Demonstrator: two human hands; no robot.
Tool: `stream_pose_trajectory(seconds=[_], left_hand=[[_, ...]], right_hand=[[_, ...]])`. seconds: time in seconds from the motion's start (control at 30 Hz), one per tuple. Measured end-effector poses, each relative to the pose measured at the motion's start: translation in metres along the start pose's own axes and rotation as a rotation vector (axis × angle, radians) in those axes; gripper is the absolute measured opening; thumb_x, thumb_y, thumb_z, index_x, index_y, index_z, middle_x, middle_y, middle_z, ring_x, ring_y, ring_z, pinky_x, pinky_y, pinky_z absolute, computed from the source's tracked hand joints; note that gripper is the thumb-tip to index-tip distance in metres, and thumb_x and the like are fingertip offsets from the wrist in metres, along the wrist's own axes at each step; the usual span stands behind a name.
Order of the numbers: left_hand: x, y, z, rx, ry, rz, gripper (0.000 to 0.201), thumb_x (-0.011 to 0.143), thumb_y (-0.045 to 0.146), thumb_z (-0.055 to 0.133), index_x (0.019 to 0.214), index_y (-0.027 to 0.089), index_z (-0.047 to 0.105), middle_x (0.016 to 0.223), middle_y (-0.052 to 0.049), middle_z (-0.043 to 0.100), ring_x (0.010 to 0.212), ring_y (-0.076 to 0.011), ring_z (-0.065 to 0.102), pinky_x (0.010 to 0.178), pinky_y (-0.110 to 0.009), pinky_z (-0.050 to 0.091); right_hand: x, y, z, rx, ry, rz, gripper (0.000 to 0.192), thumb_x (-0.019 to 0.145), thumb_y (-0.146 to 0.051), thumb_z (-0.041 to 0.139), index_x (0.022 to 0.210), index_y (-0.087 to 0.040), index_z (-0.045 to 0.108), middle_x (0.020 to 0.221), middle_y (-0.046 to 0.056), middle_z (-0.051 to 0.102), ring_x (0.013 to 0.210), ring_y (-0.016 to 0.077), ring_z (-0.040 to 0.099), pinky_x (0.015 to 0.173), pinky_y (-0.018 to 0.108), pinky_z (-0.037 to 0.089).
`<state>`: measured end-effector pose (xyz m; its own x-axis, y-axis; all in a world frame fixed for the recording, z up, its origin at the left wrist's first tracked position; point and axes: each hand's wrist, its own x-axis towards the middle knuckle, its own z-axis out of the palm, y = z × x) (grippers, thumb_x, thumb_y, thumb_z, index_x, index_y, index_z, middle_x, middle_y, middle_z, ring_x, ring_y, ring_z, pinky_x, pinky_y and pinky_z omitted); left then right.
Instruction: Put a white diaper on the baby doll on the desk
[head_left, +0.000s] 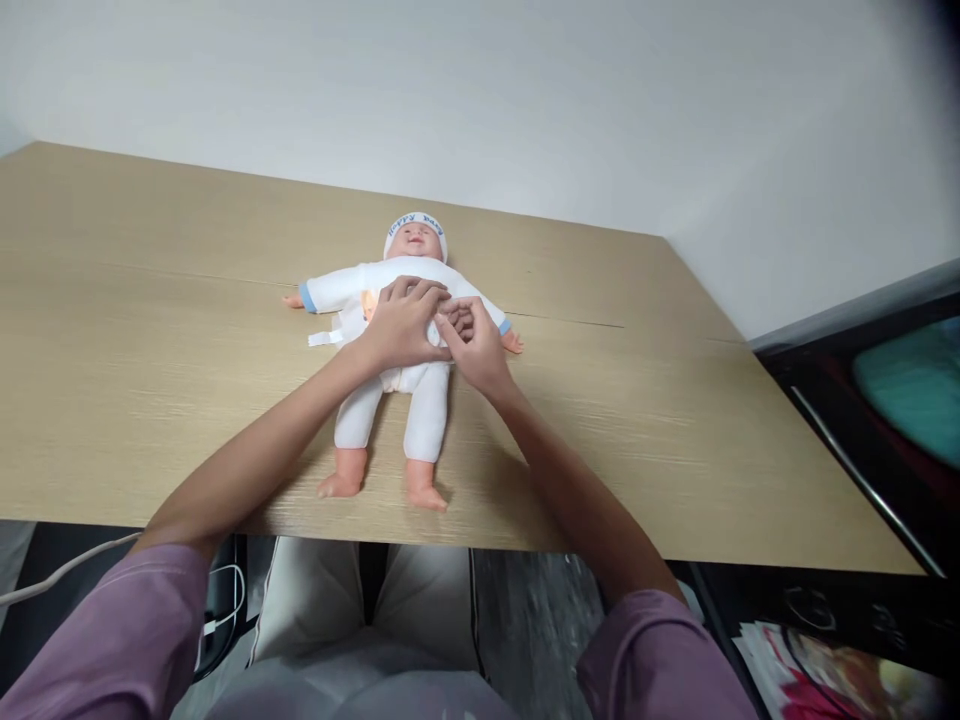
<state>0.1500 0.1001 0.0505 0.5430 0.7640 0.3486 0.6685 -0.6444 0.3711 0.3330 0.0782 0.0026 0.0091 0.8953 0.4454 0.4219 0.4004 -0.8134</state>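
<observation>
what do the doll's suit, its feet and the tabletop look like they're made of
Doll: the white suit looks like soft matte fabric, since it creases under the left hand and right hand. The bare feet look like smooth moulded plastic or vinyl, with an even peach tone. The table looks like pale wood-grain laminate or veneer, with straight printed-looking grain and a low sheen; which one I cannot tell.

the surface point(675, 440) lies bare on both sides of the doll point(397, 350). only the wall point(525, 100) behind it blocks passage.
</observation>
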Motion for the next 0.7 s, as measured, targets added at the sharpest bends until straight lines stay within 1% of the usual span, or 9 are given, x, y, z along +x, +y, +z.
stream_pose_trajectory(seconds=[0.07, 0.13, 0.2, 0.3, 0.4, 0.47, 0.53, 0.6, 0.7], left_hand=[[0.002, -0.007, -0.003, -0.065, -0.022, 0.018, 0.082, 0.083, 0.05, 0.091, 0.155, 0.02, 0.064, 0.164, -0.016, 0.067, 0.155, -0.0475, 0.049, 0.129, -0.064, 0.043], [0.003, -0.016, -0.009, -0.154, -0.041, 0.039, 0.089, 0.081, 0.052, 0.093, 0.157, 0.019, 0.062, 0.162, -0.018, 0.067, 0.155, -0.0467, 0.052, 0.13, -0.062, 0.045], [0.001, -0.025, -0.018, -0.281, -0.048, 0.072, 0.092, 0.083, 0.056, 0.092, 0.16, 0.019, 0.06, 0.164, -0.019, 0.065, 0.155, -0.0436, 0.055, 0.13, -0.057, 0.048], [-0.016, -0.044, -0.028, -0.413, 0.034, 0.072, 0.073, 0.103, 0.063, 0.072, 0.161, 0.022, 0.058, 0.169, -0.018, 0.062, 0.158, -0.0363, 0.058, 0.133, -0.051, 0.047], [-0.048, -0.073, -0.028, -0.328, 0.168, -0.004, 0.058, 0.116, 0.061, 0.047, 0.157, 0.022, 0.06, 0.165, -0.019, 0.064, 0.158, -0.0331, 0.058, 0.136, -0.052, 0.043], [-0.073, -0.095, -0.025, -0.22, 0.19, -0.048, 0.056, 0.118, 0.058, 0.041, 0.155, 0.021, 0.062, 0.162, -0.02, 0.066, 0.156, -0.0344, 0.058, 0.136, -0.055, 0.041], [-0.094, -0.114, -0.023, -0.11, 0.176, -0.101, 0.056, 0.116, 0.056, 0.041, 0.152, 0.02, 0.064, 0.157, -0.021, 0.069, 0.152, -0.0372, 0.059, 0.135, -0.058, 0.04], [-0.108, -0.125, -0.022, -0.002, 0.157, -0.178, 0.052, 0.113, 0.054, 0.046, 0.144, 0.019, 0.067, 0.149, -0.023, 0.072, 0.146, -0.0405, 0.061, 0.132, -0.061, 0.042], [-0.116, -0.126, -0.022, 0.123, 0.123, -0.302, 0.045, 0.108, 0.054, 0.053, 0.127, 0.017, 0.07, 0.14, -0.025, 0.073, 0.14, -0.045, 0.062, 0.123, -0.064, 0.047]], right_hand=[[-0.016, -0.003, -0.005, -0.105, 0.026, -0.146, 0.035, 0.11, -0.052, 0.062, 0.132, -0.026, 0.072, 0.132, 0.013, 0.075, 0.125, 0.0296, 0.071, 0.113, 0.048, 0.058], [-0.029, -0.004, -0.01, -0.22, -0.026, -0.264, 0.046, 0.117, -0.049, 0.049, 0.151, -0.026, 0.07, 0.153, 0.015, 0.07, 0.147, 0.0324, 0.063, 0.13, 0.055, 0.048], [-0.035, -0.002, -0.015, -0.31, -0.11, -0.318, 0.056, 0.119, -0.05, 0.04, 0.165, -0.027, 0.062, 0.165, 0.016, 0.064, 0.157, 0.0337, 0.057, 0.135, 0.058, 0.042], [-0.035, 0.003, -0.019, -0.425, -0.187, -0.337, 0.066, 0.12, -0.057, 0.035, 0.175, -0.028, 0.055, 0.173, 0.015, 0.059, 0.16, 0.0363, 0.054, 0.136, 0.06, 0.041], [-0.033, 0.006, -0.022, -0.511, -0.194, -0.352, 0.071, 0.12, -0.063, 0.032, 0.178, -0.029, 0.053, 0.172, 0.014, 0.06, 0.159, 0.0374, 0.055, 0.135, 0.061, 0.041], [-0.033, 0.006, -0.023, -0.528, -0.174, -0.373, 0.069, 0.12, -0.062, 0.031, 0.177, -0.029, 0.055, 0.169, 0.015, 0.062, 0.156, 0.0378, 0.057, 0.134, 0.061, 0.043], [-0.033, 0.004, -0.022, -0.525, -0.133, -0.395, 0.065, 0.121, -0.057, 0.033, 0.172, -0.028, 0.061, 0.165, 0.016, 0.064, 0.153, 0.0388, 0.058, 0.132, 0.063, 0.044], [-0.031, -0.004, -0.019, -0.517, -0.068, -0.391, 0.059, 0.121, -0.053, 0.038, 0.162, -0.028, 0.071, 0.161, 0.017, 0.064, 0.149, 0.04, 0.06, 0.129, 0.065, 0.046], [-0.02, -0.027, -0.006, -0.492, 0.019, -0.346, 0.05, 0.12, -0.05, 0.043, 0.142, -0.029, 0.083, 0.148, 0.017, 0.065, 0.136, 0.0396, 0.064, 0.121, 0.065, 0.051]])
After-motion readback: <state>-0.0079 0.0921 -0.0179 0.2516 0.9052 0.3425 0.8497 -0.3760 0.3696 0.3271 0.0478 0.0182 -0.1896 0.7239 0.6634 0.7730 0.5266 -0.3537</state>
